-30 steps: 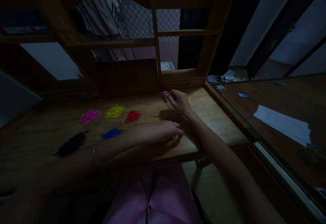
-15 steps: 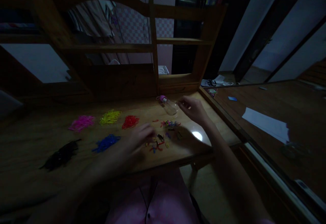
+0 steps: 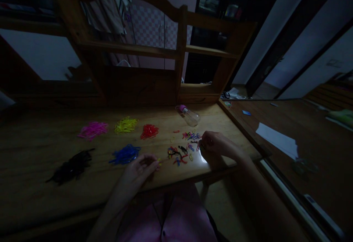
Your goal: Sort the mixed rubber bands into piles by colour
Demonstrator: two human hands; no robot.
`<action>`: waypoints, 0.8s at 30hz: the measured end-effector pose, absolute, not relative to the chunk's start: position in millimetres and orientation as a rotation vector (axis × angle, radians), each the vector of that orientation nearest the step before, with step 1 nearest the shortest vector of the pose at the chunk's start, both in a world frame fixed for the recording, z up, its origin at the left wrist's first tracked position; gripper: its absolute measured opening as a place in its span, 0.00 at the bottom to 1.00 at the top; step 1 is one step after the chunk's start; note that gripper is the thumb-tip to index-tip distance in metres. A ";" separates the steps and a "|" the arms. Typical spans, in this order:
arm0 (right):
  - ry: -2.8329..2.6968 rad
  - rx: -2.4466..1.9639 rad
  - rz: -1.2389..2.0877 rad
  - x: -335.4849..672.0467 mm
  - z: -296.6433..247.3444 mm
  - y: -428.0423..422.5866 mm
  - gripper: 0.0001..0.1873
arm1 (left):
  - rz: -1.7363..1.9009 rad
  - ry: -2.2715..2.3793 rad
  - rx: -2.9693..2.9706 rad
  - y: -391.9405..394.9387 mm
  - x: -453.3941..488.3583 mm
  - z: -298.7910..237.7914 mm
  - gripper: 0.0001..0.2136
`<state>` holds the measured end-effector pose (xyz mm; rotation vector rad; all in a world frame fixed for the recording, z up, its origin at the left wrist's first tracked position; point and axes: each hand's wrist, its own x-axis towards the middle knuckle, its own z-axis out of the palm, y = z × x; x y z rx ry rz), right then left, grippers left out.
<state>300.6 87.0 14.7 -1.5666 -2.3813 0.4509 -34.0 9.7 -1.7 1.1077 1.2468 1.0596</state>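
My left hand (image 3: 142,168) rests low over the wooden desk, its thumb and fingers pinched around a small yellow rubber band (image 3: 159,161). A mixed scatter of small coloured rubber bands (image 3: 176,153) lies just to its right. At the right end of this scatter is my right hand (image 3: 215,141), with fingertips closed together down at the desk; whatever they hold is hidden. Near the left hand is a blue pile of bands (image 3: 125,154). Behind the scatter a clear bulb-shaped bottle (image 3: 192,117) with a pink cap lies on its side.
Sorted piles of bands lie to the left: red (image 3: 149,131), yellow (image 3: 126,125), pink (image 3: 93,130) and black (image 3: 72,168). A wooden shelf (image 3: 180,54) rises at the desk's back. Beyond the right edge, white papers (image 3: 277,139) lie on a brown surface.
My right hand has come down from beside the bottle to the right end of the scattered bands. The left hand has drawn back toward me, and a yellow band now shows at its fingertips.
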 end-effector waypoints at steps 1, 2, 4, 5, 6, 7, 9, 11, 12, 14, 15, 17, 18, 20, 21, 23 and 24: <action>-2.378 -1.573 0.437 299.1 18.2 90.6 0.07 | 1.078 1.234 1.096 9.9 -34.0 -1.1 0.18; -2.372 -1.560 0.428 297.4 21.6 95.2 0.09 | 1.096 1.224 1.086 9.8 -34.3 -1.1 0.17; -2.374 -1.487 0.433 292.8 28.1 107.3 0.14 | 1.112 1.211 1.083 9.3 -35.6 -2.6 0.18; -2.384 -1.446 0.440 289.9 30.7 114.6 0.17 | 1.106 1.207 1.092 9.0 -36.4 -4.1 0.18; -2.405 -1.414 0.437 286.5 32.7 122.1 0.19 | 1.087 1.203 1.107 8.8 -37.4 -5.9 0.19; -2.439 -1.397 0.425 283.0 34.0 129.4 0.20 | 1.063 1.197 1.122 8.9 -38.5 -8.1 0.19; -2.525 -1.407 0.387 276.1 34.9 141.7 0.17 | 1.020 1.181 1.134 9.6 -40.7 -12.8 0.18; -2.612 -1.428 0.343 270.4 34.3 149.6 0.13 | 1.027 1.159 1.107 10.9 -42.5 -17.0 0.15; -2.654 -1.435 0.317 268.2 33.9 152.3 0.11 | 1.046 1.143 1.082 11.6 -43.1 -18.3 0.14; -2.758 -1.463 0.231 264.4 33.4 156.6 0.10 | 1.088 1.107 1.023 12.8 -43.3 -19.0 0.13; -2.817 -1.480 0.184 262.6 33.5 158.8 0.09 | 1.108 1.089 0.992 13.1 -43.1 -18.4 0.13; -2.914 -1.522 0.118 258.4 34.8 163.8 0.08 | 1.135 1.059 0.922 13.5 -42.4 -16.1 0.13; -2.946 -1.531 0.105 255.9 36.0 166.3 0.08 | 1.147 1.047 0.881 13.5 -42.2 -14.8 0.14; -2.984 -1.522 0.107 250.4 39.0 170.3 0.06 | 1.159 1.016 0.803 13.4 -42.5 -13.3 0.14; -2.999 -1.515 0.105 247.8 40.7 171.4 0.06 | 1.157 0.995 0.768 13.4 -43.0 -13.1 0.14; -3.019 -1.505 0.101 243.7 44.2 172.0 0.07 | 1.150 0.950 0.725 13.6 -44.4 -13.8 0.12; -3.029 -1.506 0.097 242.5 46.2 171.6 0.07 | 1.146 0.932 0.716 13.7 -45.2 -14.3 0.11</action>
